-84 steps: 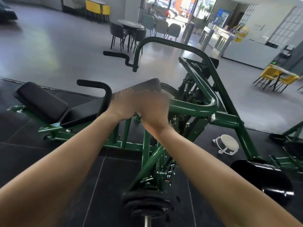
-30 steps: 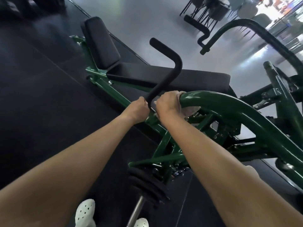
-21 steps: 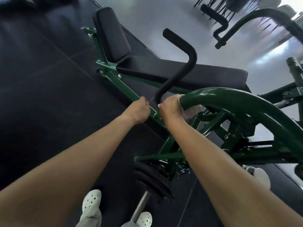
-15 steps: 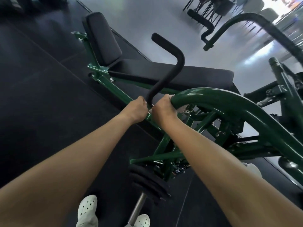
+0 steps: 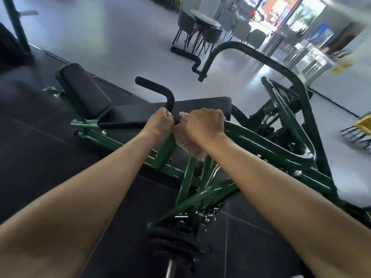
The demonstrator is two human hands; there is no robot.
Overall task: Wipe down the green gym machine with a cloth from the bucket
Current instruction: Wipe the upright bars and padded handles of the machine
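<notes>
At frame centre, the right hand (image 5: 202, 125) bunches a soft, limp cloth (image 5: 187, 146) around the rigid green tube (image 5: 261, 146), while the left hand (image 5: 160, 122) is fisted on the black handle (image 5: 158, 92).

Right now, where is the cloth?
In the head view, the cloth is bunched under the right hand on the green bar, just right of the left hand.

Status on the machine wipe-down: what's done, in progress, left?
Done: the cloth is out and in use; no bucket in view. In hand: right hand presses the cloth on the green arm tube beside the black handle, which the left hand grips. Left: far arm, lower frame; wiped areas can't be judged.
</notes>
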